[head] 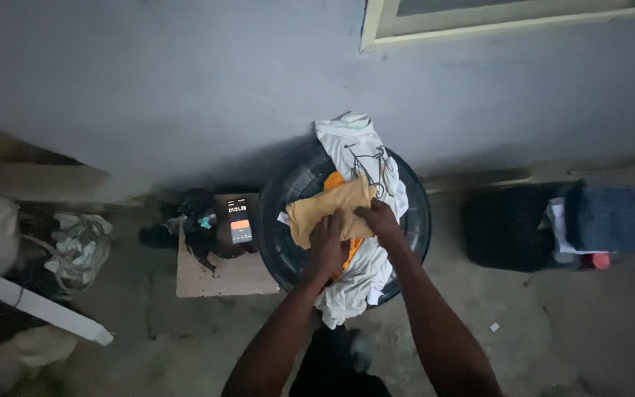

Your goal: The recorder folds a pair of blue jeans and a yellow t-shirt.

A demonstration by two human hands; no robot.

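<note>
- Seen from above, a person's left hand (pixel 327 242) and right hand (pixel 381 218) meet over a round black basin (pixel 292 184), both gripping a tan cloth (pixel 328 207) bunched between them.
- The tan cloth sits at the middle of the basin, its left edge hanging free over the dark bowl, an orange garment (pixel 334 180) showing just behind it.
- A white garment (pixel 358 147) drapes over the basin's far rim against the grey wall (pixel 185 73) and spills again over the near rim, by the person's forearms.
- Left of the basin, touching its side, a phone (pixel 240 220) with a lit screen lies on a flat board (pixel 222 276), beside a dark bundle (pixel 196 217).
- To the right, well apart, a black container (pixel 508 228) stands against the wall with folded blue cloth (pixel 608 217) at its end.
- Bare concrete floor (pixel 523 338) lies open on the near right; crumpled cloths (pixel 79 246) and a white bar (pixel 45 309) crowd the left edge.
</note>
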